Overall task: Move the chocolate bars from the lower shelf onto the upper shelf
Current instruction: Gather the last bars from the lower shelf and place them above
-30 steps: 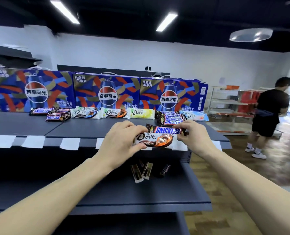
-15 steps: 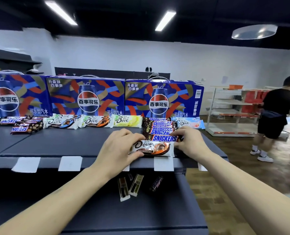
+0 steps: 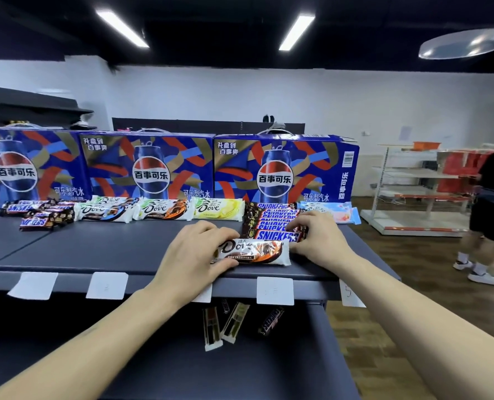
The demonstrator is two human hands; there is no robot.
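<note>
Head view: upper shelf [image 3: 124, 249] carries Pepsi cartons [image 3: 147, 166] at 12 o'clock; Dove bar [image 3: 253, 252] lies near its front edge, left hand [image 3: 195, 255] pinching one end, right hand [image 3: 318, 241] gripping Snickers bar [image 3: 277, 235]. Lower shelf [image 3: 268, 370] holds three bars [image 3: 234, 323]. Both bars have come down from mid-air onto the shelf.

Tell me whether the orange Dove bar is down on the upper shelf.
Down: the orange Dove bar lies flat on the upper shelf, left hand gripping its end.
</note>
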